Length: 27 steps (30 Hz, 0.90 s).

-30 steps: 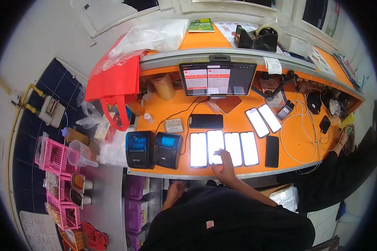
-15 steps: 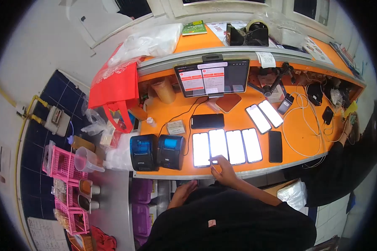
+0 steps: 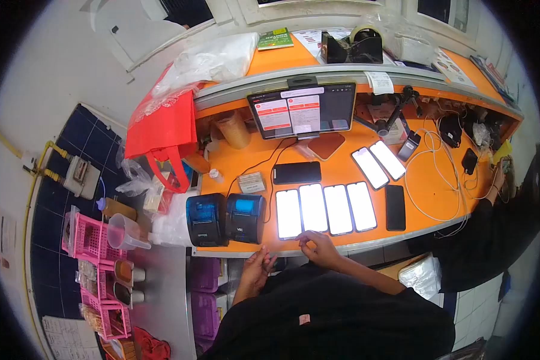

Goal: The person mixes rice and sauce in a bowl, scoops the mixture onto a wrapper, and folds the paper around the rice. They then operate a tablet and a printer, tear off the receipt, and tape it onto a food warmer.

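Note:
My right hand (image 3: 321, 250) is at the counter's front edge, just below a row of phones with bright white screens. Its fingers are bent and apart, holding nothing, with the fingertips near the lower ends of the left phone (image 3: 288, 214) and the phone beside it (image 3: 314, 207). Two more lit phones, a third phone (image 3: 338, 209) and a right-end phone (image 3: 362, 206), complete the row. My left hand (image 3: 257, 271) hovers in front of the counter edge, fingers loosely spread and nothing in them, below the dark-blue receipt printer (image 3: 245, 225).
A tablet (image 3: 303, 111) stands behind the phones. Another printer (image 3: 206, 220), a dark phone (image 3: 297, 173) and a black phone (image 3: 395, 207) flank the row. White cables (image 3: 433, 180) loop at right, near another person's hand (image 3: 496, 178). A red bag (image 3: 165, 129) hangs left.
My right hand has drawn back slightly from the phone screens toward the counter edge. My left hand has risen toward the edge and turned, its fingers more spread. The phones stay in place.

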{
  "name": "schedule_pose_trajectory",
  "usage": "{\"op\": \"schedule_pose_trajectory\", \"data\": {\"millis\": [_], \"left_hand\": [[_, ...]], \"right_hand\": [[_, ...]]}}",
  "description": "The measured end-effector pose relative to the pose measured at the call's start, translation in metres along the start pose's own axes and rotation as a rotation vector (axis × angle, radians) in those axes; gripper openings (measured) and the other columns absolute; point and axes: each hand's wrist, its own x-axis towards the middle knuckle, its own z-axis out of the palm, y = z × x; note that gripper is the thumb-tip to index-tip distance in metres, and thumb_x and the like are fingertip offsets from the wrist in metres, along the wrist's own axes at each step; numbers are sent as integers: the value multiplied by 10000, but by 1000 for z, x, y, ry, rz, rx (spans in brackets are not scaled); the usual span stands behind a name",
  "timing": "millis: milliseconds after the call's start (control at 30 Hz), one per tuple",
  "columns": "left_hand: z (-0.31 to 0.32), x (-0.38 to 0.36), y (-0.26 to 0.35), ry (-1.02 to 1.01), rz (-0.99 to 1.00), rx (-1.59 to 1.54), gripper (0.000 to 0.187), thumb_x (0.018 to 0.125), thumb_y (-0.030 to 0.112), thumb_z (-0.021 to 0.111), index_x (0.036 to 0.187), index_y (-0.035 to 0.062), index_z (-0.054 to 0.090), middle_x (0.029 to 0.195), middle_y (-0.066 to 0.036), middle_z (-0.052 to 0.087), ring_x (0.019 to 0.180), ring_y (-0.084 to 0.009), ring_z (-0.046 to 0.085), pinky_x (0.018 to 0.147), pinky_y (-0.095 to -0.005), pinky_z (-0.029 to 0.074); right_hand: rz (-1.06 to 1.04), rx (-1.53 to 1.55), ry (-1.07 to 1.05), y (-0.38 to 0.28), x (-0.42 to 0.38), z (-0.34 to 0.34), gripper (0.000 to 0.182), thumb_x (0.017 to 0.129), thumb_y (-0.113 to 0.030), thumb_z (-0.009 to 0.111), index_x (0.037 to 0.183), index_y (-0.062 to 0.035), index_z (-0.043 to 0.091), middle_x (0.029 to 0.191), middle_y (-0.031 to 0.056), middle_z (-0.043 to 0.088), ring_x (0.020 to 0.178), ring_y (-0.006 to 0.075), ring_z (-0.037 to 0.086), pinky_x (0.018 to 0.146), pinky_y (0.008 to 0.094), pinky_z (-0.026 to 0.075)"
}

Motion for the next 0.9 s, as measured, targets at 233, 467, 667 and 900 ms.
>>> {"op": "schedule_pose_trajectory", "data": {"millis": [233,467,667,900], "left_hand": [[39,-20,7,-100,66,62,237,928,195,559,1066,1,563,1033,-86,592,977,-165,597,942,-329,479],[14,-6,-11,-56,56,32,102,887,136,622,870,46,578,854,-62,639,794,-124,632,792,-252,535],[18,-4,-12,-16,95,-56,109,842,46,657,819,70,554,828,-44,629,792,-114,625,753,-227,537],[32,-8,-8,-5,117,0,116,854,15,627,955,51,584,912,-58,630,880,-126,625,771,-214,534]], "right_hand": [[27,64,-25,4,4,0,141,834,-75,547,940,-11,616,881,136,635,817,269,623,747,358,483],[66,77,-32,-1,7,-2,125,853,-83,549,933,-15,618,883,124,638,812,250,623,739,354,483],[-26,93,22,6,10,1,117,850,-96,567,915,-16,620,866,119,637,802,242,624,734,349,484],[49,53,20,12,9,4,178,848,-103,621,1005,-32,664,796,108,647,687,172,621,660,303,502]]}}
